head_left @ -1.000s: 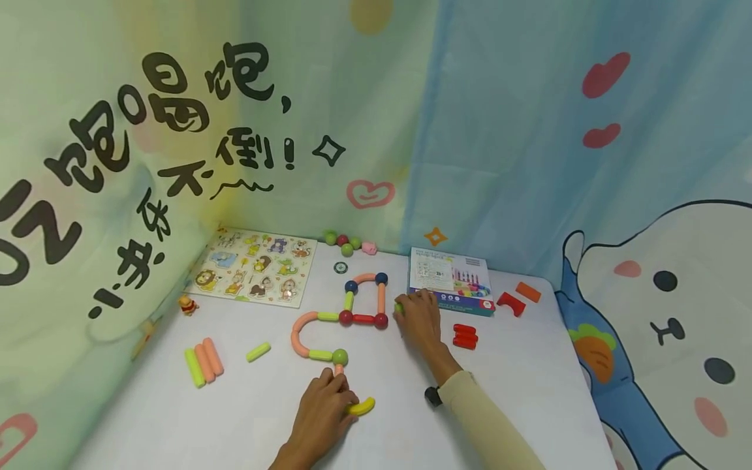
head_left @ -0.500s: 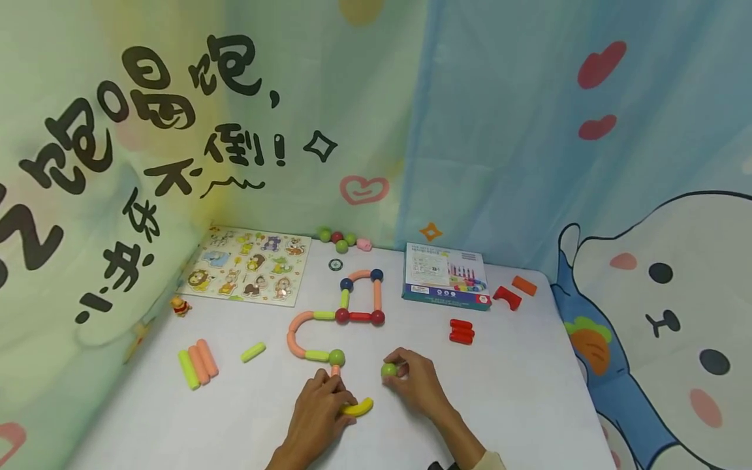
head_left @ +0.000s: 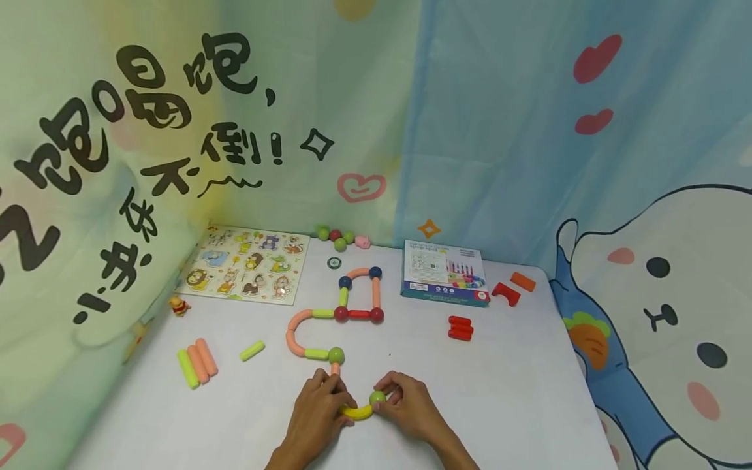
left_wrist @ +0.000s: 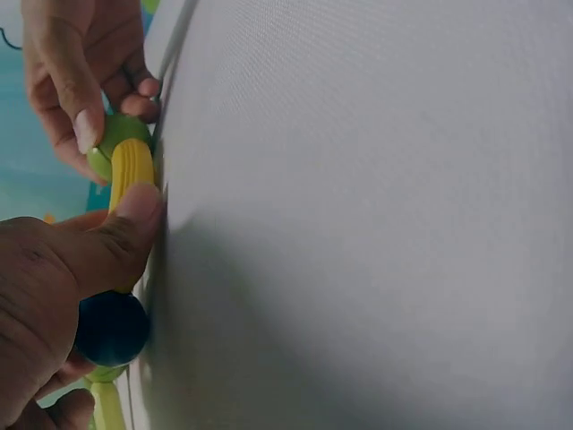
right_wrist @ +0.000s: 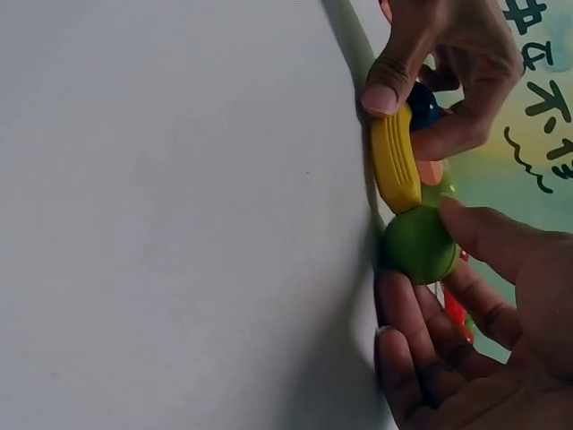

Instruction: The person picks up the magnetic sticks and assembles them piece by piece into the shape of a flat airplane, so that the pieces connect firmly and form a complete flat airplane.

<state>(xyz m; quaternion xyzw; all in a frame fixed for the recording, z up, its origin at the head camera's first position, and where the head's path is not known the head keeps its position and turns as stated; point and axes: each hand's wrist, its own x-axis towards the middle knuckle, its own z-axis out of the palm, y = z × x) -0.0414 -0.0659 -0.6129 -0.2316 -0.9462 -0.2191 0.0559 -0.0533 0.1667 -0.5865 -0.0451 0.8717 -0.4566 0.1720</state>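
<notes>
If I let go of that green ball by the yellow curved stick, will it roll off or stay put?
The green ball is round and smooth, so alone on the flat white table it would probably roll. It touches the end of the yellow curved stick, and similar balls sit joined to sticks in the built shape, so it may cling there. The right hand pinches it easily, so it seems light.

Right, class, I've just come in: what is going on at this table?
A person is joining toy sticks and balls on a white table. The left hand holds a curved yellow stick, with a dark blue ball under its fingers. The right hand pinches a green ball against the stick's free end. Just beyond lies a chain of sticks and balls. Loose sticks, an animal puzzle and a box lie around.
</notes>
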